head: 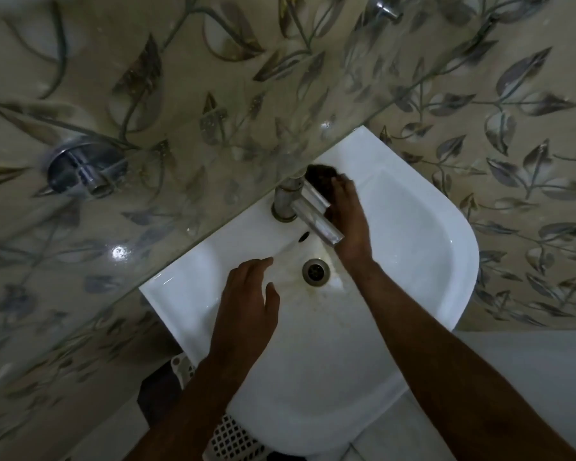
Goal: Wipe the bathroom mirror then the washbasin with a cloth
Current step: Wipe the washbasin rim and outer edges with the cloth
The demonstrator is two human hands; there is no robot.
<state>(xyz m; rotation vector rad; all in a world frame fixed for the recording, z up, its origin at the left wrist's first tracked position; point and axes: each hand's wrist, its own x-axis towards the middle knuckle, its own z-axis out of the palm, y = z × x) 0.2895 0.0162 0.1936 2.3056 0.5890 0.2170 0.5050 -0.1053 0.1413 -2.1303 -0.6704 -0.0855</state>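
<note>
A white washbasin (423,247) fills the middle of the head view, with a metal tap (308,207) at its back rim and a stained drain (315,272) below the spout. My right hand (348,221) presses a dark cloth (320,173) onto the basin's back ledge, just right of the tap. My left hand (246,297) hovers with fingers spread over the left inner slope of the basin, holding nothing. No mirror can be made out; a glass shelf (213,128) runs above the tap.
Leaf-patterned tiles (512,144) cover the wall. A chrome bracket (84,173) holds the glass shelf at the left, another metal fitting (388,8) sits at the top. A white perforated basket (226,434) stands under the basin's left side.
</note>
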